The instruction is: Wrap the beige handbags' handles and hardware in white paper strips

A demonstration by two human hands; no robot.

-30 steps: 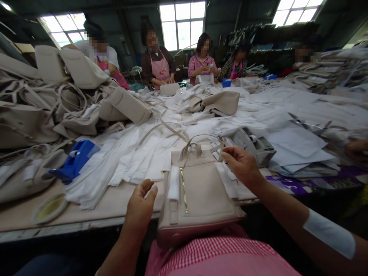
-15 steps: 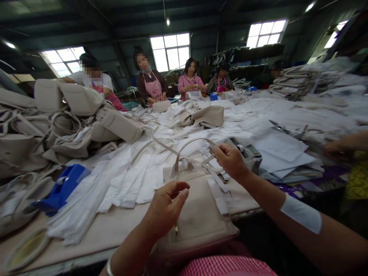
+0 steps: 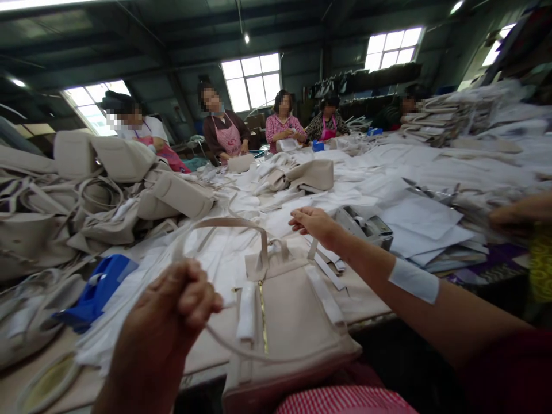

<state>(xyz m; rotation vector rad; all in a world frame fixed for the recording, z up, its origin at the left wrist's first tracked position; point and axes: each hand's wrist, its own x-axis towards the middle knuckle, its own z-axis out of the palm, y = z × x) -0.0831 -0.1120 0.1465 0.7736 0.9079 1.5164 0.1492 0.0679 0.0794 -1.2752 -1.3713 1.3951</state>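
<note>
A beige bag (image 3: pixel 297 310) lies at the table's front edge, its gold zipper (image 3: pixel 263 322) facing up. White wrapping covers parts of it on both sides of the zipper. My left hand (image 3: pixel 164 322), somewhat blurred, is closed on the bag's long beige strap (image 3: pixel 235 223). That strap arches up from the bag's top, passes behind the fingers and hangs back across the bag's front. Above the bag's top right, my right hand (image 3: pixel 314 224) has its fingers loosely stretched out and holds nothing I can see. A white patch (image 3: pixel 414 280) sits on my right forearm.
Beige bags (image 3: pixel 121 158) are heaped on the left, near a blue tape dispenser (image 3: pixel 101 287) and a tape roll (image 3: pixel 47 382). A grey dispenser (image 3: pixel 366 227) and white sheets (image 3: pixel 431 230) lie right. Several people work across the table; another person's hand (image 3: pixel 517 210) shows at right.
The strap has passed from my right hand to my left, and its arch now swings left. My left hand has moved left and closed; my right hand has let go and moved slightly left.
</note>
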